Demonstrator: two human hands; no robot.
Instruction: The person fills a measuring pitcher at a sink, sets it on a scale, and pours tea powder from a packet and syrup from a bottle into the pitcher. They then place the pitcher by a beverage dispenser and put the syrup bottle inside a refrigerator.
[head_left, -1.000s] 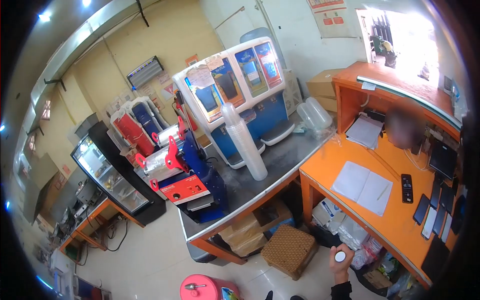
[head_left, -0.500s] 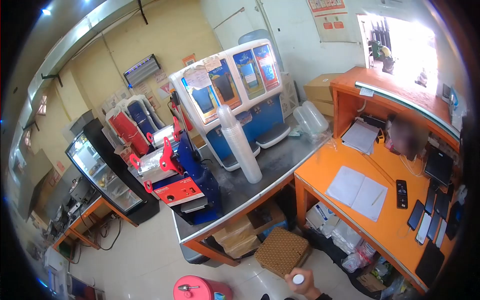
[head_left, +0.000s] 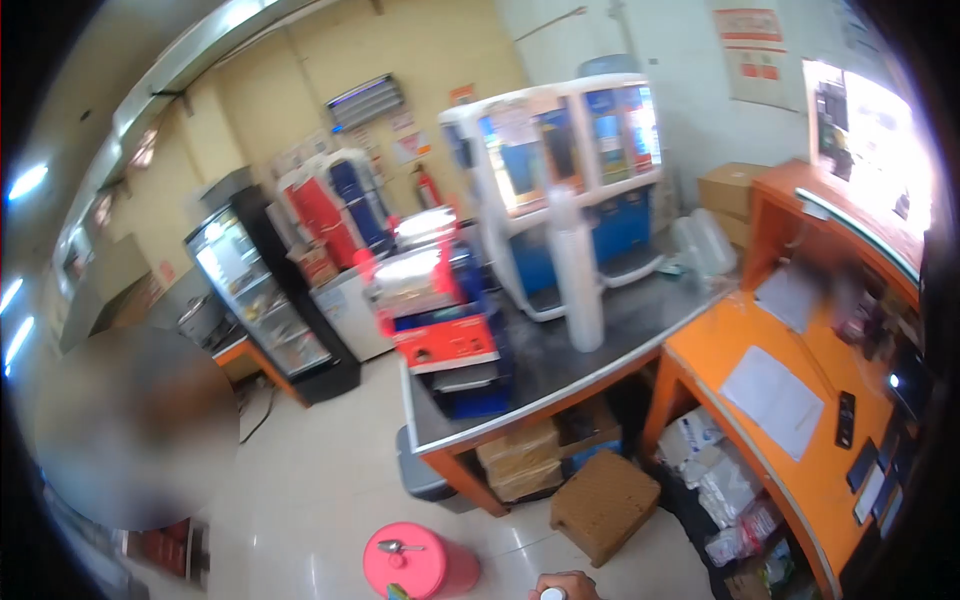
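At the bottom edge, my right hand (head_left: 575, 582) is closed around an object with a round white top (head_left: 552, 594); the rest of it is hidden by the fingers and the frame edge. My left hand is out of view. Left of the hand stands a pink drum-shaped container (head_left: 455, 572) with a metal scoop (head_left: 400, 546) lying on its lid. A brown woven-look stool (head_left: 604, 505) is on the floor just beyond my hand.
A dark counter (head_left: 535, 375) bears a red-and-blue cup sealer (head_left: 450, 345), a tall stack of clear cups (head_left: 577, 285) and a drink dispenser (head_left: 625, 225). An orange desk (head_left: 700, 345) holds papers and several phones. A display fridge (head_left: 265, 285) stands behind; a large blurred shape (head_left: 140, 430) fills the left.
The view has swung left, so the counter, dispenser and desk sit farther right. My right hand appears lower and farther left, still closed on the white-topped object. The blurred shape has come into view.
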